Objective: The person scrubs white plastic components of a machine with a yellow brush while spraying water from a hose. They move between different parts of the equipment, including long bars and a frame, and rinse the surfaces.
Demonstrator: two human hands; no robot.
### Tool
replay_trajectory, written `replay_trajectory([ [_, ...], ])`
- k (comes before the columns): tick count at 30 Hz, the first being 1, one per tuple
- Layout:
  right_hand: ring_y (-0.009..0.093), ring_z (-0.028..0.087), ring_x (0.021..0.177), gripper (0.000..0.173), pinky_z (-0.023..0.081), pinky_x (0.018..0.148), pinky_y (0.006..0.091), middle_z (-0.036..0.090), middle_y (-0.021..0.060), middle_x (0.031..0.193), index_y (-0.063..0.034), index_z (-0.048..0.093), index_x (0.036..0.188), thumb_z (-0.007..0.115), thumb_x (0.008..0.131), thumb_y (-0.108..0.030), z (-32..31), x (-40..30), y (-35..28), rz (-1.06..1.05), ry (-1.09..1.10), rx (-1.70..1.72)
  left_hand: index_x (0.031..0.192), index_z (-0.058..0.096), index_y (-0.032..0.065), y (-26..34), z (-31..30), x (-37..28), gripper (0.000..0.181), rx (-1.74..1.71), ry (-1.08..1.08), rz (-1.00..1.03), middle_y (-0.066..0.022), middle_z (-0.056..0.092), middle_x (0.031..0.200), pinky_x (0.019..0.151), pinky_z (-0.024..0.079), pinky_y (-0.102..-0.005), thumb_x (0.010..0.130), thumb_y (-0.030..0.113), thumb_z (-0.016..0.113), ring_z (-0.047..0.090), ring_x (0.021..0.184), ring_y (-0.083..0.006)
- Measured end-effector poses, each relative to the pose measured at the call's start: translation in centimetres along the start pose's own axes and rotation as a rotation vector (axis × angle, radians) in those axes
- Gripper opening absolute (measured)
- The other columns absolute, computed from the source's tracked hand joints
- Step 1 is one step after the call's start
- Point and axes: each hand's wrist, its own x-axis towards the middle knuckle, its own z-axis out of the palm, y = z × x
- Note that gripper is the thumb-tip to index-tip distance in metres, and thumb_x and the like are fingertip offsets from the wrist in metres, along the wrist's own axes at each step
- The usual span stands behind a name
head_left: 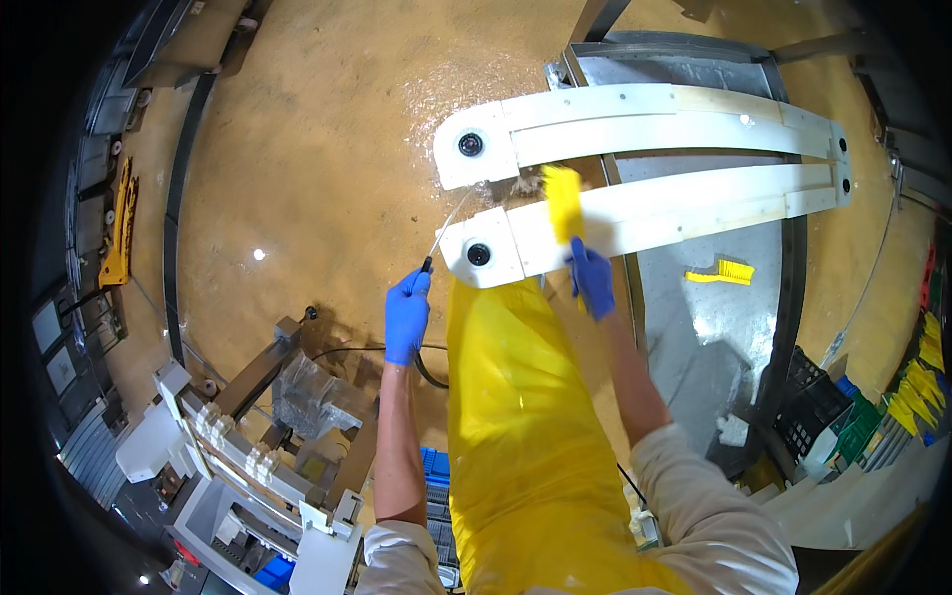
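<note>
In a blue glove, my left hand (407, 316) is closed on the black grip of a thin metal nozzle (449, 223), whose tip is by the near ends of two long white plastic rails. My right hand (592, 279), also gloved in blue, holds a yellow brush (564, 202), which is blurred and lies over the edge of the nearer rail (647, 216). The farther rail (625, 132) runs beyond it. Both rails have round black fittings at their ends and rest across a metal frame. Water splashes on the floor near the farther rail.
A second yellow brush (721, 272) lies on the grey metal surface (673, 305) at the right. Black crates (811, 394) stand at lower right. White and steel machinery (253, 476) is at lower left, and a yellow pallet jack (119, 230) at far left. The orange floor (297, 149) is wet.
</note>
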Motion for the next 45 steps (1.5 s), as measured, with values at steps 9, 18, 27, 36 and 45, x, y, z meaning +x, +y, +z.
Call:
replay_trajectory([
  [9,0.022,0.052,0.053,0.038,0.045,0.051,0.0365,0.054,0.0099,0.068,0.0041,0.054,0.098,0.06,0.093,-0.033,-7.5,-0.2,10.1,-0.308,0.832,-0.206,0.116,0.065,0.0131,-2.6,-0.8,6.3,0.028,-0.026,-0.005,-0.045,0.0105,0.033,0.05,0.034,0.02,-0.0214,0.098,0.031,0.054,0.027,0.037,-0.0019],
  [18,0.046,0.052,0.109,0.06,0.043,0.089,0.0506,0.052,0.0369,0.116,0.0168,0.039,0.121,0.059,0.087,-0.028,-10.7,10.2,0.9,-0.034,0.931,-0.341,0.118,0.064,0.0142,1.2,-1.4,10.3,0.027,-0.088,-0.058,-0.088,0.01,0.03,0.05,0.034,0.017,-0.0225,0.099,0.029,0.053,0.024,0.036,-0.0024],
  [27,0.037,0.054,0.107,0.067,0.043,0.094,0.0437,0.057,0.0224,0.116,0.0053,0.044,0.133,0.066,0.086,-0.037,-4.4,9.2,-6.0,-0.496,0.841,-0.373,0.12,0.063,0.0126,2.4,-0.8,11.1,0.03,-0.106,-0.077,-0.123,0.0104,0.031,0.051,0.035,0.018,-0.0219,0.098,0.031,0.055,0.025,0.038,-0.0014],
  [36,0.022,0.065,0.073,0.045,0.053,0.059,0.0352,0.068,0.0068,0.088,-0.0047,0.065,0.104,0.071,0.084,-0.045,-17.8,29.3,-12.8,-0.062,0.538,0.724,0.122,0.063,0.0134,2.7,0.1,9.7,0.03,-0.174,0.003,-0.191,0.0113,0.028,0.053,0.036,0.016,-0.0214,0.098,0.031,0.056,0.023,0.041,-0.0003],
  [45,0.024,0.064,0.072,0.058,0.05,0.059,0.037,0.067,0.0098,0.085,0.0055,0.067,0.095,0.09,0.062,-0.036,-18.8,27.0,-17.4,-0.118,0.909,0.355,0.122,0.063,0.0128,3.7,3.0,7.8,0.029,-0.214,0.1,-0.202,0.0106,0.027,0.053,0.036,0.015,-0.0221,0.098,0.028,0.055,0.022,0.041,-0.0009],
])
